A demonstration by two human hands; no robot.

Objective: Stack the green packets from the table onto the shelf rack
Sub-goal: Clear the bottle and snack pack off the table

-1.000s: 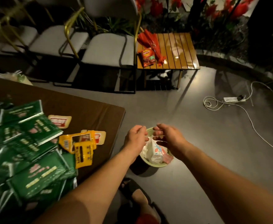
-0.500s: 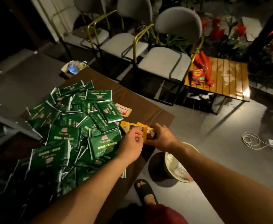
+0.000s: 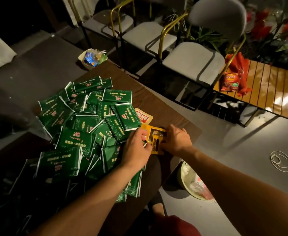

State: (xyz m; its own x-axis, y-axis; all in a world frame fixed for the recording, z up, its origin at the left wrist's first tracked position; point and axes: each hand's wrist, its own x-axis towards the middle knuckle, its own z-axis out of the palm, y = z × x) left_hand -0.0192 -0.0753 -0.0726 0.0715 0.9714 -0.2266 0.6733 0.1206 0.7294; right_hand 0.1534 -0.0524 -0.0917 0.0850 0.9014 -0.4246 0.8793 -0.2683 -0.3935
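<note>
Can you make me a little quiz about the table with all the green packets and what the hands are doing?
1. True or false: both hands are on yellow packets.
2. What lies right beyond the yellow packets? A) a red and white sachet B) a cup C) a book
3. Fill in: the heap of green packets lies on the brown ____.

Key:
1. True: left hand and right hand hold them.
2. A, the red and white sachet.
3. table.

Lay's logo on red chip bag (image 3: 229, 82); green packets' (image 3: 75, 138) print unreadable.
</note>
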